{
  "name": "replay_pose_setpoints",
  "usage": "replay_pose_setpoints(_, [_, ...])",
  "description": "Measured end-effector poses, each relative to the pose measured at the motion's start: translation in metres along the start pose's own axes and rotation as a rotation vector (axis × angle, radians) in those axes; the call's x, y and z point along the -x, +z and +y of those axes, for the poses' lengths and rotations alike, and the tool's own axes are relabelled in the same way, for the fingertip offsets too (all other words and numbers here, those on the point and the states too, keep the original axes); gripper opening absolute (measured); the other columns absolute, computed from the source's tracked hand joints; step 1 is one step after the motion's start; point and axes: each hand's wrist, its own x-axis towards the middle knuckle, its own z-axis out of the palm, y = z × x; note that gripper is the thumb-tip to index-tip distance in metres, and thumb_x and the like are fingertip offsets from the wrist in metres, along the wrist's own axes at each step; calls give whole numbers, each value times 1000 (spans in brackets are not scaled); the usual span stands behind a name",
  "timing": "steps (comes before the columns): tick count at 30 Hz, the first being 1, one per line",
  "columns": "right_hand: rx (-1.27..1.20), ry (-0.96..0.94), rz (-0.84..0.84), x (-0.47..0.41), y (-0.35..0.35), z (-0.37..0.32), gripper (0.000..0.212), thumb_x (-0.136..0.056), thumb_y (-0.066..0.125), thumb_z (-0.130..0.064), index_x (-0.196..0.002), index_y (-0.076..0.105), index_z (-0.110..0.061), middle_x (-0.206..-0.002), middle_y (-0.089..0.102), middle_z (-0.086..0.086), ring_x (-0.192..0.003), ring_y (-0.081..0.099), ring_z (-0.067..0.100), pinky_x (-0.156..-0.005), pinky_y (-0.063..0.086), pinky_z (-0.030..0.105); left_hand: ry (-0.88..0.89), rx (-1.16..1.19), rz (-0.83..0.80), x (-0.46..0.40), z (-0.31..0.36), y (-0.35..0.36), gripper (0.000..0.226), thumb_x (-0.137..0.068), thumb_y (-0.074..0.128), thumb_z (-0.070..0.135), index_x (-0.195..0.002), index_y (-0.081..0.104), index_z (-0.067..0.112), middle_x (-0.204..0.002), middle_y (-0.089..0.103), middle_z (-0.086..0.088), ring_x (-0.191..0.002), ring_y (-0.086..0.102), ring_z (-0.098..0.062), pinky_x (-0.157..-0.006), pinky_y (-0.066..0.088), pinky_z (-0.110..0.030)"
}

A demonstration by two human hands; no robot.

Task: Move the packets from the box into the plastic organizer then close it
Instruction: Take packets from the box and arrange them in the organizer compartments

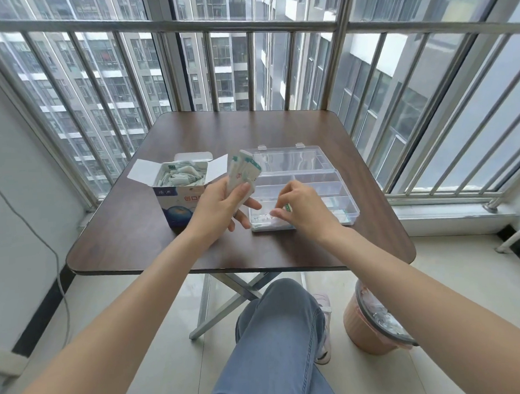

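The right hand [300,208] covers most of the small white packet with a green end [288,208] in its fingertips; the left hand [223,203] hides the lower part of the fanned white packets [244,170] and the red lettering on the blue-and-white cardboard box [179,201]

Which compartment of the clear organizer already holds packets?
The nearest compartment of the plastic organizer, along its front wall, where the right hand is laying a packet. The compartments behind it look bare.
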Motion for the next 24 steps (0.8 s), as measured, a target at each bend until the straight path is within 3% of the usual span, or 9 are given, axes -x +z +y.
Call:
replay_pose_setpoints(3, [31,-9,-104,3,-1,0,46,-94,49,-44,-91,74,-6,-109,49,2,-96,52,17,-86,40,29,-5,21,-6,0,0,1,9,-98,48,24,-97,54,17,-85,70,-2,-42,58,-10,-36,35,-16])
replay_pose_setpoints(5, [29,-10,-155,6,-4,1,51,-96,40,-46,-94,74,-8,-110,47,0,-98,50,17,-89,39,33,-15,54,-10,1,0,3,8,-98,49,23,-94,54,18,-84,70,-1,-42,58,-10,-36,35,-16])
replay_pose_setpoints(8, [-172,47,-88,9,-10,0,40,-98,42,-38,-96,73,-13,-103,50,-2,-96,52,13,-87,39,29,-32,104,-16,2,1,5,6,-96,52,21,-95,56,16,-83,71,-3,-42,57,-10,-36,35,-15])
replay_pose_setpoints(12, [-842,186,96,9,-29,-10,18,-93,56,-26,-92,68,-13,-82,64,-4,-71,60,5,-68,46,20,-73,137,-95,4,3,10,9,-92,59,20,-98,58,14,-74,73,-5,-37,50,-8,-35,32,-14])
replay_pose_setpoints(14, [-911,159,108,9,-35,-10,5,-85,67,-17,-85,65,-13,-72,66,-5,-61,60,4,-60,46,16,-87,108,-174,7,5,14,10,-92,59,20,-99,58,13,-74,73,-5,-36,49,-8,-35,31,-14])
replay_pose_setpoints(17, [-931,167,129,9,-38,-6,9,-79,72,-4,-80,64,-7,-57,65,-8,-52,58,4,-53,45,14,-74,66,-222,9,9,21,15,-94,54,24,-102,58,12,-74,73,-3,-36,50,-9,-35,31,-14])
replay_pose_setpoints(24, [-995,244,180,16,-40,5,9,-80,68,5,-86,66,-2,-54,66,-7,-47,58,4,-54,48,14,-53,111,-76,4,11,33,26,-98,44,30,-103,61,11,-86,72,-4,-35,49,-9,-34,30,-11])
